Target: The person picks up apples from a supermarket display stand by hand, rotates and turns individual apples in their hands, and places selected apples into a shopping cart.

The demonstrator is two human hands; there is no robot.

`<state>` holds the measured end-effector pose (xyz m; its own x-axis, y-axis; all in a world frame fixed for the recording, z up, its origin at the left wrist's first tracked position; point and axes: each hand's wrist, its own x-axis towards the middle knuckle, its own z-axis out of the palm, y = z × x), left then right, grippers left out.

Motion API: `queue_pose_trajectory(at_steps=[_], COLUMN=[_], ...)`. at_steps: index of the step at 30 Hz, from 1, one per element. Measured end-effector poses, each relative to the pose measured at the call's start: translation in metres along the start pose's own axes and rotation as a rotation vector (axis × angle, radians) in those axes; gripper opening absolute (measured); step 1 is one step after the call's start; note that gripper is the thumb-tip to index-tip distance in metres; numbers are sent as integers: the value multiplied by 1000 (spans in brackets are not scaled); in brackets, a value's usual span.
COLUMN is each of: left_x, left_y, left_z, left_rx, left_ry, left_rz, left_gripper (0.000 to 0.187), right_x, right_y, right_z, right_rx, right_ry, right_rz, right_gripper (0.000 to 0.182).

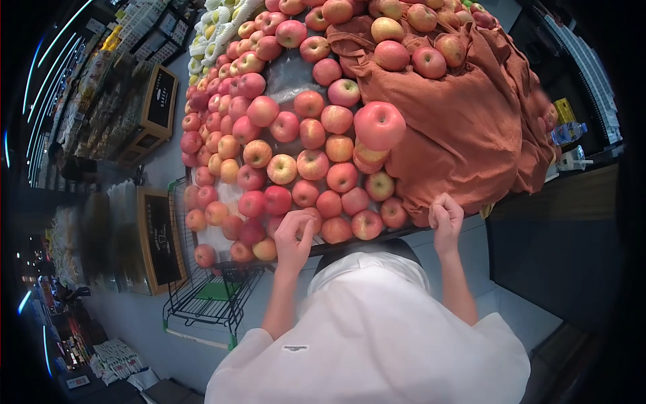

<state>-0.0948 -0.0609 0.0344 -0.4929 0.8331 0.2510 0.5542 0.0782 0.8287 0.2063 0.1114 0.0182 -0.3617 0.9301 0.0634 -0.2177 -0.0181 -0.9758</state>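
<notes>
Red and yellow apples (312,164) cover the display stand in rows. My left hand (295,237) is over the near edge of the apples, fingers curled in toward the thumb, with nothing visible in them. An apple (336,229) lies just right of its fingertips. My right hand (445,217) is curled at the lower edge of a rust-coloured cloth (464,128), and nothing shows between its fingers. The cloth drapes over the right side of the pile. One larger apple (380,126) sits atop others beside the cloth's left edge.
A wire shopping cart (205,310) with green trim stands at the left below the stand. Wood-framed bakery signs (161,96) and shelves line the far left. A plastic bottle (569,133) lies at the right. Foam-netted fruit (212,34) is at the back left.
</notes>
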Motion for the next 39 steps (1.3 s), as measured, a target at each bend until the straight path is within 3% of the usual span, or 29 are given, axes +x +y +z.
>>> queue_pose_trajectory(at_steps=[5,8,12,14,15,17,19,22,25,32,34,37,39], left_x=[-35,-38,-34,-33,-38,-41,-42,-43,-42,-43,-41,-34,-27], left_y=[-1,11,19,26,27,21,18,16,11,10,12,15,10], left_z=[13,39,72,79,81,82,82,80,81,73,63,42,29], left_rx=[127,176,152,231,226,217,222,230,233,125,128,72,45], left_ry=[-65,-86,-92,-56,-60,-57,-50,-38,-37,-9,-4,-13,-11], left_rz=[-36,-3,-6,35,22,15,34,65,96,92,104,108,158], left_gripper=[7,10,16,19,20,20,19,17,17,23,23,22,21], right_x=[-35,-24,9,32,42,70,91,110,125,124,126,119,105], right_y=[35,27,6,-5,-19,-51,-79,-92,-82,-66,-65,-66,-76], right_z=[10,34,57,64,66,75,84,108,115,121,121,124,125], right_rx=[-79,-203,-243,-246,-239,-341,-474,-541,-699,-645,-701,-672,-444], right_ry=[-198,-360,-332,-202,-164,-105,-76,-106,-196,-180,-161,-4,120], right_rz=[231,188,-127,-354,-383,-699,-827,-740,-709,-551,-615,-649,-573], right_gripper=[25,21,14,7,16,25,33,67,77,85,83,83,85])
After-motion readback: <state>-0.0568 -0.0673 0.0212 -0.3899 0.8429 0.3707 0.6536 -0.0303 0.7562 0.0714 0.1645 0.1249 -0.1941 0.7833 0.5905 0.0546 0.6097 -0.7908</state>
